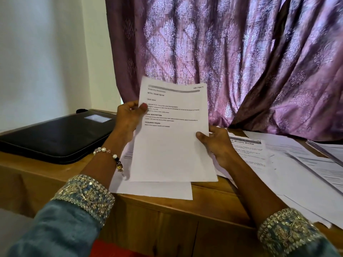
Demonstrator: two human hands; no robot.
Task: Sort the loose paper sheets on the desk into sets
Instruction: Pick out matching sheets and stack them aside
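A: Where is the sheet [170,134] right now?

B: Up off the desk [46,175], held nearly upright facing the person, in front of the curtain [241,62]. The left hand [130,117] is closed on its left edge high up, thumb on the printed face and fingers behind. The right hand [217,145] pinches the right edge lower down, thumb on the front, the rest curled at the back.

A: Both shut on it, then. One sheet or several?

B: I cannot tell; the top edge looks slightly doubled, so there may be a second one behind. A handwritten note in the top right corner reads "Section 4" (the printed text itself is too blurred to read).

A: How will it handle?

B: Light and floppy, I'd judge. It stays flat here only because it is held at two opposite edges; from one corner it would droop or curl. It is thin enough to crease under a hard pinch, and smooth enough that stacked sheets would slide over one another. Edges are the place to take hold, as now.

A: And the rest?

B: A sheet [154,190] lies flat just below the held one, overhanging the desk's front edge. A loose spread of papers [287,164] overlaps to the right, clearly unsorted. A black folder [55,138] sits closed on the left, well apart from them.

A: So sorting is early?

B: It looks so.
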